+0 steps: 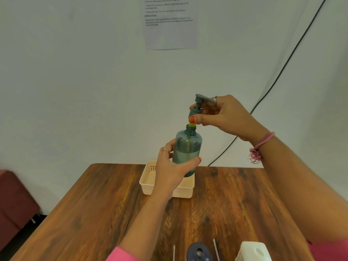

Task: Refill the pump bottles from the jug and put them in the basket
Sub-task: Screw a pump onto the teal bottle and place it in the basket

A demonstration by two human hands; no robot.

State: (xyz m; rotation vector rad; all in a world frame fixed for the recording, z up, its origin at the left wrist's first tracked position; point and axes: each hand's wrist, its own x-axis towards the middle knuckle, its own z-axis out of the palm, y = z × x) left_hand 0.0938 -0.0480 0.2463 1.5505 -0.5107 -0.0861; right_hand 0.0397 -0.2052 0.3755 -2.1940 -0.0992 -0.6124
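Head view is showing, nearest me along the bottom edge, the white jug (253, 251) at lower right and a dark blue bottle (199, 252) just left of it with its neck open, both cut off by the frame. Two thin pale sticks (216, 249) are lying beside that bottle; I cannot tell what they are.

Farther up, at the middle of the frame, my left hand (172, 167) is wrapping the lower body of the teal pump bottle (188, 149), thumb across the front, and holding it upright in the air. Its long axis is running nearly vertical, neck uppermost, leaning a little toward the upper right.

Directly above that neck, my right hand (224, 114) is pinching the collar of the pump head (199, 104) between thumb and fingers. The collar is sitting just clear of the bottle mouth, with the yellowish dip tube (192, 125) already running down inside. So I am judging the coming move as straight down along the bottle's axis, then a twist to seat it.

Behind and below the bottle, the cream basket (148, 178) is waiting on the wooden table (94, 204). Beyond it, a printed sheet (169, 23) is hanging on the wall.
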